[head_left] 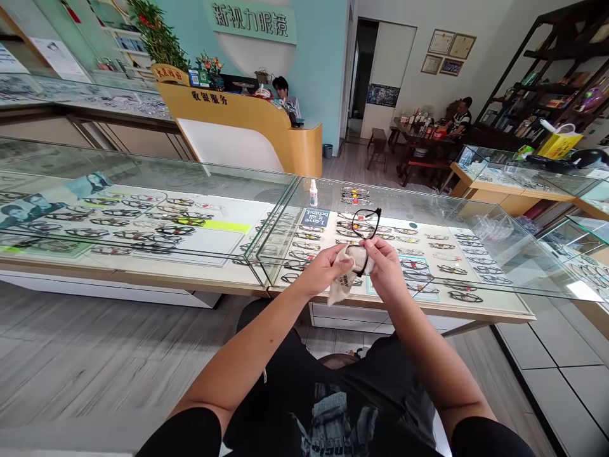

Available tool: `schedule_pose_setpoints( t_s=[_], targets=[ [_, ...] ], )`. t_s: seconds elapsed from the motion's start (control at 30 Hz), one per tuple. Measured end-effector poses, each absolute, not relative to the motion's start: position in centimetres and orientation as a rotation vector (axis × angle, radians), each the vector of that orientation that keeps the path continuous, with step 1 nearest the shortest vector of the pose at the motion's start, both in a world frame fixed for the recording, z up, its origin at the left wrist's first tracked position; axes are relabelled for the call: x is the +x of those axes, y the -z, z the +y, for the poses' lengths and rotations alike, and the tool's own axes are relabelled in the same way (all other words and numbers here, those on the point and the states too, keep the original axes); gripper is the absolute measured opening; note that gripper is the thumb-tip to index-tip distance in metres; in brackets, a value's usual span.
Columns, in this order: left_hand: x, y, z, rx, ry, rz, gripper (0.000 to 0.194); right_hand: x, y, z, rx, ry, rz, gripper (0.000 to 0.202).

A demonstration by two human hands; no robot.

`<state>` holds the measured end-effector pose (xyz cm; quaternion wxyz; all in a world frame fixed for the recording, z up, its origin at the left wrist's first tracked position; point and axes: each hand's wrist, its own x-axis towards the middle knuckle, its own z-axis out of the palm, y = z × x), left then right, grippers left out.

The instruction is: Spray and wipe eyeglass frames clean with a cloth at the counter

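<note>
Above glass counter point(511, 311) | black eyeglasses point(366, 224), clear-lensed | right hand point(386, 263): fingers pinching them | left hand point(327, 268): fingers clamping beige cloth point(339, 291)

Head view: above lap point(299, 374), facing forward and down over near glass counter point(476, 310), far wall point(316, 82) beyond

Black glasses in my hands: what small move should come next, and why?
Perhaps shift the cloth to the upper lens: your left hand holds it at the lower lens, your right hand grips the frame, and the upper lens is uncovered.
</note>
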<state>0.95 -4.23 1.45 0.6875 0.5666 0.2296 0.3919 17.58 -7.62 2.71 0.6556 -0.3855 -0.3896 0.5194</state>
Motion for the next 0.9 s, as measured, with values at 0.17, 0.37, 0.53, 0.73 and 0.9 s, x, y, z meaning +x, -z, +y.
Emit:
schedule_pose_setpoints(
  t_s=[0.17,0.37,0.53,0.73,0.9],
  targets=[
    [1.3,-1.5,-4.3,1.251,-0.922,0.496,0.058,17.2,-2.5,-7.5,-0.797,-1.242,-0.835,0.049],
    [2.6,-0.9,-4.3,1.218,-1.097,0.612,0.058,16.3,-1.7,-7.7,-0.738,-1.267,-0.874,0.044],
    [1.9,-0.5,-4.0,1.195,-1.023,0.598,0.061,17.0,-1.9,-7.5,-0.736,-1.284,-0.827,0.043],
    [1.1,-1.0,-4.3,1.187,-0.883,0.466,0.059,17.2,-2.0,-7.4,-0.714,-1.305,-0.761,0.043],
    [2.1,-1.0,-4.9,1.142,-0.994,0.564,0.057,16.2,-1.3,-7.8,-0.713,-1.324,-0.787,0.046]
  ],
)
